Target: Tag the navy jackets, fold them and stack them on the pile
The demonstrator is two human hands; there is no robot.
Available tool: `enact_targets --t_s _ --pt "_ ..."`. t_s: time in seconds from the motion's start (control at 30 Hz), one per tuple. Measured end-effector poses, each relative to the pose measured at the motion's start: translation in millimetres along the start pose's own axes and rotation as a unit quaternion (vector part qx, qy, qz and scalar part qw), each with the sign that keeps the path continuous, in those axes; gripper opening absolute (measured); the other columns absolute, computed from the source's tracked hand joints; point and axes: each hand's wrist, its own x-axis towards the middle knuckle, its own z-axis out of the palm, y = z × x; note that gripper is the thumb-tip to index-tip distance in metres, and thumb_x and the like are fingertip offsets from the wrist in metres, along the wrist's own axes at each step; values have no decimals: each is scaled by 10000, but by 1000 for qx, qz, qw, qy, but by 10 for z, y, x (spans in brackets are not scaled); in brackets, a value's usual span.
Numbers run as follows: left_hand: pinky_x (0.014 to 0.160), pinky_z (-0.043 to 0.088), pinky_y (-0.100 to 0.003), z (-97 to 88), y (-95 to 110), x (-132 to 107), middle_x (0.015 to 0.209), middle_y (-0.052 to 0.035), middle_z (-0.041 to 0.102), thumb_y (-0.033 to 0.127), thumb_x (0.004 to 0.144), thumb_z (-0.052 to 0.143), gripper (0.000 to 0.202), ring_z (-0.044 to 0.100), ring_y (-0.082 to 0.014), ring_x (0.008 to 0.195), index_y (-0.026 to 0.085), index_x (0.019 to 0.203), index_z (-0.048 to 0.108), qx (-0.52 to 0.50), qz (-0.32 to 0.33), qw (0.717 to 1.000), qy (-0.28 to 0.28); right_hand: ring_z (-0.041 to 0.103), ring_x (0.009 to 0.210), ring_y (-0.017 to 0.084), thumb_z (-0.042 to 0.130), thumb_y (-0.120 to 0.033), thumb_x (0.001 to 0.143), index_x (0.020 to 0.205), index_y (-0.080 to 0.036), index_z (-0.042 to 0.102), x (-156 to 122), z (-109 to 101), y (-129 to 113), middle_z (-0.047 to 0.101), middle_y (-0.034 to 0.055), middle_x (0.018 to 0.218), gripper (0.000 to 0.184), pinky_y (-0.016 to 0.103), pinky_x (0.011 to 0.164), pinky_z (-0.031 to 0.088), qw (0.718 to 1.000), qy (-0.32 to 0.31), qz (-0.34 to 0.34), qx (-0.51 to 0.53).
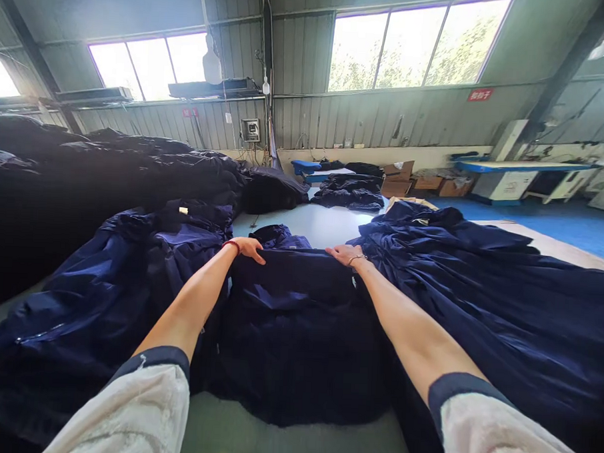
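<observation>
Head view, looking down the length of the pale grey bench (302, 223). A dark navy padded garment (297, 340) lies bunched at the middle of the bench, and both of the person's hands rest on its far edge. The left hand (247, 249), with a red cord bracelet (231, 246) at the wrist, lies over the fabric with its fingers curled down. The right hand (343, 255), wearing a thin metal bangle (357, 259), lies across the same edge with its fingers pointing inward. The hands are well apart, with the width of the garment between them; whether either one is clamped on the cloth, I cannot tell. White sleeves (136, 413) with navy cuffs are pushed back along both forearms.

Just left of the middle garment on the bench lies another navy garment (103, 298), with a dark heap of garments (99, 171) behind it. To the right of the middle garment, a wide gathered navy garment (483, 314) spreads towards the bench's edge. Beyond the bench's far end are a small dark pile (348, 192), cardboard boxes (397, 179) and a blue-topped table (525, 167).
</observation>
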Motion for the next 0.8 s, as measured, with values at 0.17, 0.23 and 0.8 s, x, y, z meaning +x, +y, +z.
enact_targets --t_s 0.17,0.23,0.8 --pt "800 507 -221 184 -253 166 942 -11 757 383 631 814 360 681 -191 917 219 941 738 87 -74 993 40 599 1157 273 277 -504 1015 1065 -233 717 82 312 -156 688 110 1190 519 517 1032 339 999 -28 17 1" --pt "873 499 -255 315 -289 238 1081 -56 733 329 637 814 415 658 -224 1035 214 1024 719 128 -109 981 92 577 1177 269 317 -468 1010 1087 -247 707 115 465 -184 673 103 1208 455 499 1012 366 1000 -15 22 6" --pt "981 447 -373 1207 -427 794 1259 -138 602 448 871 626 491 530 -282 1224 218 1302 571 127 -128 958 223 515 1266 300 510 -499 934 1550 -269 264 386 1192 -177 531 137 1417 703 460 1000 423 999 24 35 24"
